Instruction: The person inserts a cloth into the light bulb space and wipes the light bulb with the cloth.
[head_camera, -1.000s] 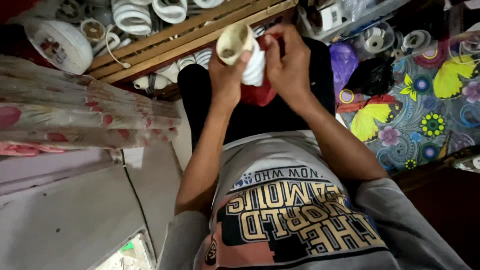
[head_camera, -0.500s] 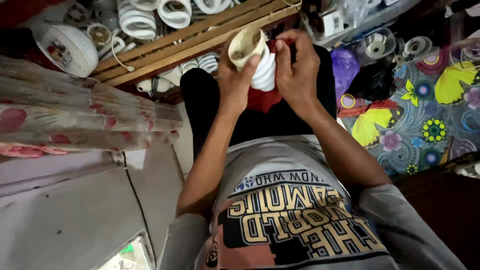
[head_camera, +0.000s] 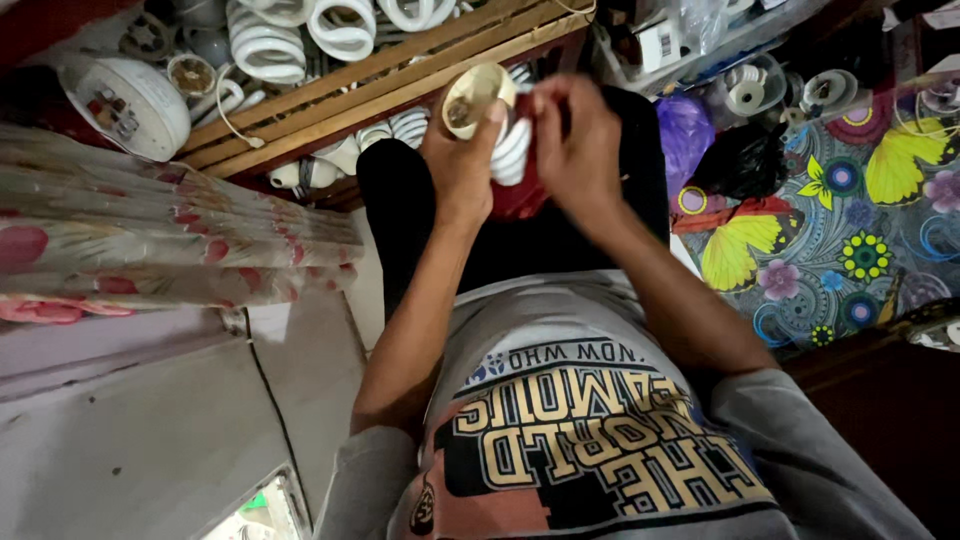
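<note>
Spiral lamp (head_camera: 512, 152) is being held up over the lap, between both hands, just in front of the wooden shelf (head_camera: 400, 75). White coiled tube is showing between the hands, a red part (head_camera: 520, 198) under it, and a round tan cap (head_camera: 477, 98) with dark innards is facing the camera.

Left hand (head_camera: 462, 160) is wrapping the cap end, fingers curled snug around it, thumb along the rim. Right hand (head_camera: 578, 150) is closing on the tube side, fingers bent tight; most of the lamp is hidden under them.

Step, as I read it: working cap and body against each other, twisting or pulling apart. Next move is calling for a firm hold on the cap and light pressure on the glass coil, which looks fragile.

More spiral lamps (head_camera: 300, 30) are lying on the shelf, a white round housing (head_camera: 130, 105) far left, a butterfly-print cloth (head_camera: 860, 210) right.
</note>
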